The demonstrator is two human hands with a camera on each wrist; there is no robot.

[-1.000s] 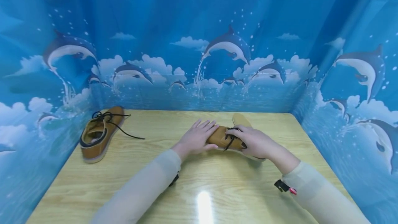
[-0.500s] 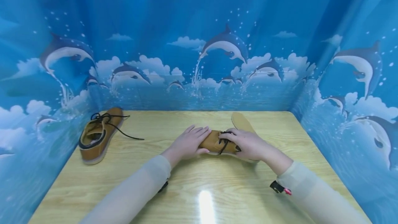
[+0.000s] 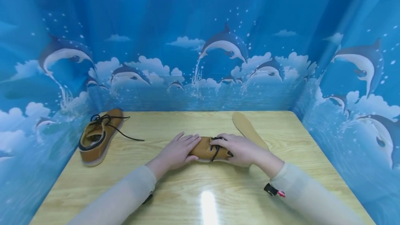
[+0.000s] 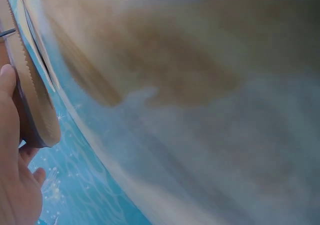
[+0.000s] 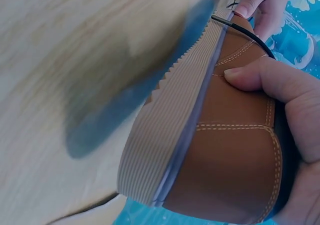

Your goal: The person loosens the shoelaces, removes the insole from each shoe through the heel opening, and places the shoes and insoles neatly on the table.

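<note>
Head view: one shoe lies in right grip, against left grip.

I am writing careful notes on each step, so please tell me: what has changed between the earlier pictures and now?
The held shoe moved left and nearer to the person, together with the left grip and right grip. More of the insole shows. Nothing was visibly let go or newly taken. The insole and other shoe stayed put.

Brown, pale-soled shoe, black-laced and light-stitched, toe to the left
</note>
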